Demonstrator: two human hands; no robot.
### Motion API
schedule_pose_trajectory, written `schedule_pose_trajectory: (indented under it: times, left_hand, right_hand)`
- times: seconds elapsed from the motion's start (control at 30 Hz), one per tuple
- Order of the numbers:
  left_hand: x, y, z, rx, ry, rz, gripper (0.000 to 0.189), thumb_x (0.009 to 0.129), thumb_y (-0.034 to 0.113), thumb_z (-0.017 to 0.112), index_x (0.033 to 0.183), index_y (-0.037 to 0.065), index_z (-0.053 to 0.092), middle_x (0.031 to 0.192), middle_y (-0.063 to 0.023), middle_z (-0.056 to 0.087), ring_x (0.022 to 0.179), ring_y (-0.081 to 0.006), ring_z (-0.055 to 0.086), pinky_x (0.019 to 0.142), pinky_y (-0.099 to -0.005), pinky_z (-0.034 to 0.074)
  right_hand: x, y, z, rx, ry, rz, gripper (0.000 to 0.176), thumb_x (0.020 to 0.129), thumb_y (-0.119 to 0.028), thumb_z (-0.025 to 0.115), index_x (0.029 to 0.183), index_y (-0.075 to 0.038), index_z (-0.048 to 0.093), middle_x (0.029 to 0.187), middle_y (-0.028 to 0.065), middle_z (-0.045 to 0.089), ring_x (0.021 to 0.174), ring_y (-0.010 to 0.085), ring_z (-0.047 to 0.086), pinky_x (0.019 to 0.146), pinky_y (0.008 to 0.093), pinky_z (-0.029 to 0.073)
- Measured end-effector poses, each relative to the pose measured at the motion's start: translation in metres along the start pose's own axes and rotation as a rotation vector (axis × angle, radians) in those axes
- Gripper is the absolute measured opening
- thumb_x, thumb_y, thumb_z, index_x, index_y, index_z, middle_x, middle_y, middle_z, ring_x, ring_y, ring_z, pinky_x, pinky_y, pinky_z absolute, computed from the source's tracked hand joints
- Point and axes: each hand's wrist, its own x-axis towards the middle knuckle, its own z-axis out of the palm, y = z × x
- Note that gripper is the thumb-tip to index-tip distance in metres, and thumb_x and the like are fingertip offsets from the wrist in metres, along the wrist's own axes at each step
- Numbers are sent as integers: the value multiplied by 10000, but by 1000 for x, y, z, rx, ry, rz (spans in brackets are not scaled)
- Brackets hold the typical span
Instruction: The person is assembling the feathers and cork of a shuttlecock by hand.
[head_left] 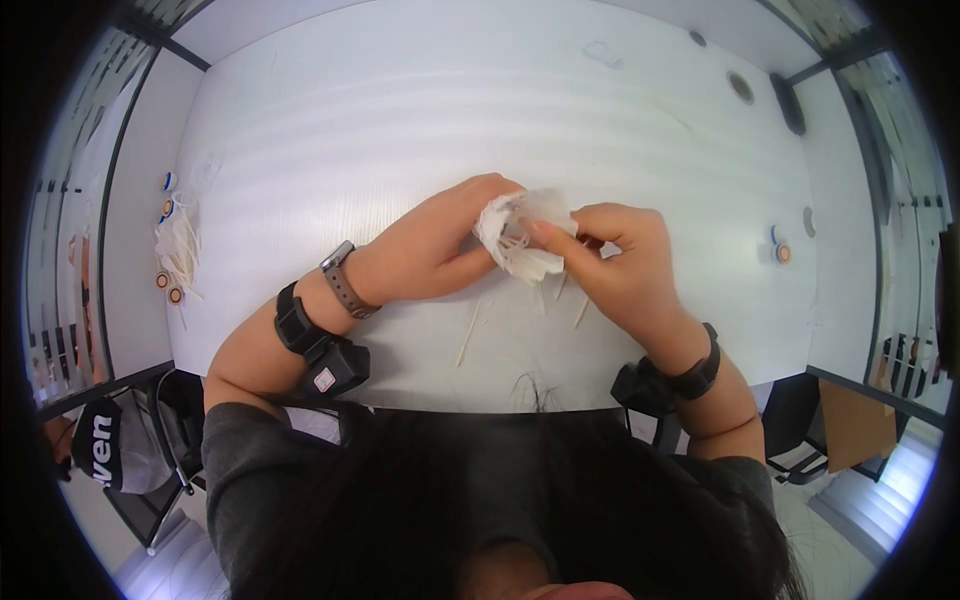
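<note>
A crumpled white paper-like pouch (pixel 540 262) with thin pale sticks inside is between my two hands, above the white table. My left hand (pixel 455 240) is wrapped round its left side. From the right, my right hand (pixel 625 255) reaches the pouch's opening, thumb and index finger pressed together at the sticks and the rim. Whether those fingers grip a stick or the rim is too small to tell. Below the pouch, a loose thin stick (pixel 467 335) lies on the table, and another stick (pixel 581 312) lies under my right hand.
At the table's left edge lies a bundle of pale sticks (pixel 180 245) with small round-ended items around it. Two small round items (pixel 781 245) are at the right. Side panels border the white table (pixel 400 130). A dark round hole (pixel 740 87) is at the back right.
</note>
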Motion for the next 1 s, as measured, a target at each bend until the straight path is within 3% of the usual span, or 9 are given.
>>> schedule_pose_trajectory:
  times: [0.1, 0.13, 0.23, 0.37, 0.4, 0.53, 0.67, 0.9, 1.0]
  left_hand:
    - [-2, 1, -2, -85, 55, -63, 378, 909, 56, 580, 1274, 4, 499, 1129, -131, 609, 1011, -224, 607, 900, -348, 486]
    - [-3, 0, -1, -122, 87, -94, 378, 916, 57, 576, 1280, 1, 490, 1121, -121, 608, 1005, -207, 602, 897, -341, 484]
    - [-2, 2, -2, -164, 166, -130, 348, 941, 53, 560, 1274, -4, 476, 1061, -61, 594, 937, -112, 551, 827, -279, 470]
    - [-2, 3, -3, -203, 209, -132, 325, 945, 56, 569, 1253, 0, 485, 1027, -30, 579, 887, -70, 510, 769, -236, 445]
    - [-2, 3, -2, -221, 222, -127, 321, 945, 56, 572, 1250, 1, 487, 1021, -25, 576, 878, -61, 501, 758, -227, 438]
    - [-1, 1, 0, -215, 257, -104, 320, 943, 62, 581, 1244, 2, 489, 1030, -33, 578, 908, -78, 522, 790, -246, 455]
    - [-1, -3, 1, -206, 279, -75, 321, 939, 60, 585, 1239, -1, 490, 1042, -50, 583, 941, -99, 543, 822, -271, 470]
    - [-1, -5, 1, -164, 292, -80, 310, 926, 78, 604, 1206, -5, 501, 1022, -84, 585, 929, -140, 567, 825, -297, 478]
    - [-1, -2, 1, -128, 308, -69, 300, 923, 87, 608, 1190, -5, 507, 1015, -86, 584, 913, -147, 569, 816, -300, 479]
  right_hand:
    - [-1, -8, 0, 252, 85, 106, 218, 879, -169, 742, 995, 16, 729, 629, 27, 647, 502, 27, 437, 471, 225, 337]
    - [0, -8, -6, 252, 60, 108, 318, 900, -161, 716, 1150, 32, 679, 683, 4, 679, 523, 2, 456, 478, 204, 333]
    - [4, -9, -19, 54, 56, 70, 297, 887, -137, 705, 1145, 10, 686, 698, 22, 691, 509, 8, 467, 475, 214, 324]
    - [2, -15, -27, -480, -58, 10, 159, 796, -122, 703, 940, -64, 668, 566, 9, 549, 446, 161, 468, 465, 296, 346]
    - [2, -19, -27, -481, -73, 32, 133, 784, -136, 703, 876, -77, 628, 520, 13, 478, 457, 216, 494, 474, 328, 368]
    - [0, -21, -29, -458, -344, 116, 139, 784, -160, 720, 885, -80, 665, 507, 27, 505, 472, 232, 526, 491, 357, 399]
    - [-4, -20, -26, -476, -389, 61, 167, 781, -183, 739, 921, -91, 732, 544, 42, 560, 504, 251, 561, 505, 359, 423]
    - [-6, -8, -24, -723, -57, -19, 258, 819, -226, 713, 1033, -82, 718, 579, 53, 599, 560, 270, 609, 535, 373, 459]
    - [-5, -5, -28, -752, 24, -78, 257, 811, -176, 717, 1050, -83, 719, 648, 58, 622, 597, 255, 607, 551, 367, 462]
